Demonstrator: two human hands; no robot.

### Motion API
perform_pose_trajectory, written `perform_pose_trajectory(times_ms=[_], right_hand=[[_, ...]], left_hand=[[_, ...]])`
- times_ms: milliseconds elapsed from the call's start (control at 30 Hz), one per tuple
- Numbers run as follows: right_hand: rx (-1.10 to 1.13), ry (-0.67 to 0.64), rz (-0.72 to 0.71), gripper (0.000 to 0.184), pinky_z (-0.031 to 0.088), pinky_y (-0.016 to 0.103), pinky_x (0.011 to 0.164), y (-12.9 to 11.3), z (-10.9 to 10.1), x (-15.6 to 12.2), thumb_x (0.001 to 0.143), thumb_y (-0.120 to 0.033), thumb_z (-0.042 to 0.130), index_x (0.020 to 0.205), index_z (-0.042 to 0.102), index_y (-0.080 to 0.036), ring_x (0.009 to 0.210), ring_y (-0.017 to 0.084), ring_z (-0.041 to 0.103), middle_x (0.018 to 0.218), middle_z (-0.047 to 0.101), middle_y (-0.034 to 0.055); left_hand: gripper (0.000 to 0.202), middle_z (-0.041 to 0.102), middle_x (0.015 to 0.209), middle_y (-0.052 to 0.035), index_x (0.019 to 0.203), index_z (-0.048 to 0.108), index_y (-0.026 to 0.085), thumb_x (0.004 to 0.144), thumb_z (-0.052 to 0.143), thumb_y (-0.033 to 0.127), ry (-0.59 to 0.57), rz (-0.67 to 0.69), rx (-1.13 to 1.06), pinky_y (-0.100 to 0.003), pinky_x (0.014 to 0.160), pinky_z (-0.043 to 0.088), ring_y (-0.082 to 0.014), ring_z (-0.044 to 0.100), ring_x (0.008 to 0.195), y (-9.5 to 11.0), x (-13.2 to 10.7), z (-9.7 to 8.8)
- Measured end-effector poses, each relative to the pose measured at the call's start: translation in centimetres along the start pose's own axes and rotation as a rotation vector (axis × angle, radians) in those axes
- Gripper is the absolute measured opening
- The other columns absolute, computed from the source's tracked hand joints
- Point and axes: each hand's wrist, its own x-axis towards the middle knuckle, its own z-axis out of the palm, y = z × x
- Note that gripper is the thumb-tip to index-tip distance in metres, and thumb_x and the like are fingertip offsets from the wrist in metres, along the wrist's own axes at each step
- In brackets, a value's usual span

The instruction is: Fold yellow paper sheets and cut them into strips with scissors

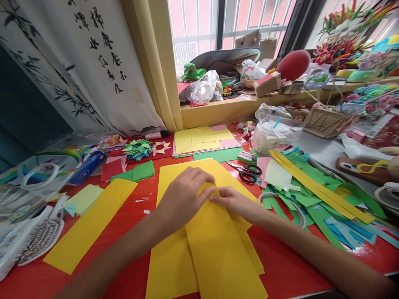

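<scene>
My left hand (186, 195) is closed, its thumb and fingers pinching the far end of a long yellow paper strip (226, 253). Close beside it, my right hand (228, 198) grips the same end between thumb and fingers. The strip runs toward me, lying over larger yellow paper sheets (173, 261) on the red table. Just beyond my right hand are black-handled scissors (246, 171). Another wide yellow strip (90, 224) lies to the left of my left forearm.
Green, blue and yellow paper strips (324, 191) pile up at the right around a tape roll (299, 211). A hairbrush (42, 241) lies at left. Behind are stacked paper sheets (199, 139), folded paper stars (139, 149), and a white tub in plastic (274, 131).
</scene>
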Motion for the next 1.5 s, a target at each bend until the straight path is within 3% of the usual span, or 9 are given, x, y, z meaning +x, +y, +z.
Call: perform_pose_trajectory(times_ms=[67, 167, 267, 367, 567, 800, 1133, 1500], right_hand=[[-0.069, -0.07, 0.016, 0.023, 0.035, 0.021, 0.049, -0.1, 0.3, -0.2, 0.075, -0.038, 0.056, 0.075, 0.058, -0.015, 0.054, 0.01, 0.047, 0.064, 0.053, -0.0019], [-0.092, -0.135, -0.001, 0.024, 0.034, 0.021, 0.05, -0.3, 0.5, -0.4, 0.078, -0.039, 0.052, 0.077, 0.057, -0.016, 0.055, 0.009, 0.046, 0.066, 0.052, -0.0015], [-0.11, -0.008, -0.049, 0.027, 0.037, 0.023, 0.055, -0.6, 0.5, -0.3, 0.078, -0.043, 0.051, 0.083, 0.059, -0.017, 0.063, 0.011, 0.049, 0.071, 0.053, -0.0002], [-0.102, 0.153, -0.085, 0.03, 0.04, 0.025, 0.061, -0.7, 0.4, -0.1, 0.077, -0.045, 0.051, 0.081, 0.059, -0.016, 0.068, 0.012, 0.051, 0.072, 0.054, 0.0009], [-0.05, 0.245, -0.087, 0.025, 0.042, 0.027, 0.062, -0.5, 0.5, -0.1, 0.075, -0.039, 0.054, 0.077, 0.059, -0.015, 0.068, 0.013, 0.054, 0.073, 0.057, 0.0019], [-0.128, 0.296, -0.137, 0.021, 0.038, 0.025, 0.057, -0.2, 0.8, -0.1, 0.077, -0.037, 0.051, 0.076, 0.056, -0.017, 0.064, 0.012, 0.049, 0.071, 0.054, 0.0003], [-0.136, 0.307, -0.125, 0.021, 0.033, 0.023, 0.053, 0.0, 1.2, -0.3, 0.075, -0.038, 0.052, 0.072, 0.057, -0.017, 0.059, 0.011, 0.043, 0.065, 0.05, -0.0014], [-0.059, 0.355, -0.168, 0.018, 0.028, 0.023, 0.051, 0.0, 1.8, -0.1, 0.074, -0.034, 0.053, 0.073, 0.056, -0.017, 0.058, 0.01, 0.041, 0.064, 0.049, -0.0021]], left_hand=[[0.014, 0.06, 0.093, -0.0009, 0.091, 0.056, 0.02, 0.082, 0.048, 0.029, -0.066, -0.161, -0.14, -0.027, 0.076, 0.04, -0.015, 0.052, 0.089, -1.5, 0.6, -0.2], [0.013, 0.062, 0.084, 0.002, 0.081, 0.058, 0.02, 0.081, 0.048, 0.03, -0.159, -0.265, -0.315, -0.023, 0.068, 0.041, -0.0128, 0.055, 0.079, -2.6, 0.7, 0.5], [0.014, 0.063, 0.078, 0.0028, 0.075, 0.06, 0.02, 0.079, 0.049, 0.028, -0.185, -0.301, -0.385, -0.022, 0.064, 0.04, -0.0128, 0.056, 0.074, -2.8, 0.6, 1.2], [0.014, 0.063, 0.079, 0.0027, 0.076, 0.061, 0.021, 0.078, 0.048, 0.027, -0.187, -0.313, -0.399, -0.022, 0.065, 0.04, -0.0135, 0.056, 0.077, -2.8, 0.6, 1.5], [0.014, 0.062, 0.08, 0.0018, 0.075, 0.06, 0.02, 0.077, 0.046, 0.022, -0.144, -0.274, -0.303, -0.023, 0.065, 0.039, -0.013, 0.055, 0.076, -2.7, 0.5, 1.9], [0.01, 0.058, 0.077, 0.0009, 0.075, 0.055, 0.019, 0.077, 0.047, 0.022, -0.152, -0.283, -0.322, -0.023, 0.06, 0.038, -0.0121, 0.053, 0.071, -2.7, 0.4, 2.6], [0.012, 0.059, 0.076, 0.0011, 0.072, 0.057, 0.019, 0.076, 0.047, 0.023, -0.168, -0.292, -0.385, -0.024, 0.063, 0.039, -0.0131, 0.053, 0.072, -3.1, 0.4, 2.6], [0.011, 0.059, 0.072, 0.0016, 0.068, 0.059, 0.018, 0.073, 0.049, 0.017, -0.032, -0.274, -0.347, -0.022, 0.061, 0.038, -0.0111, 0.053, 0.069, -2.7, 0.5, 2.1]])
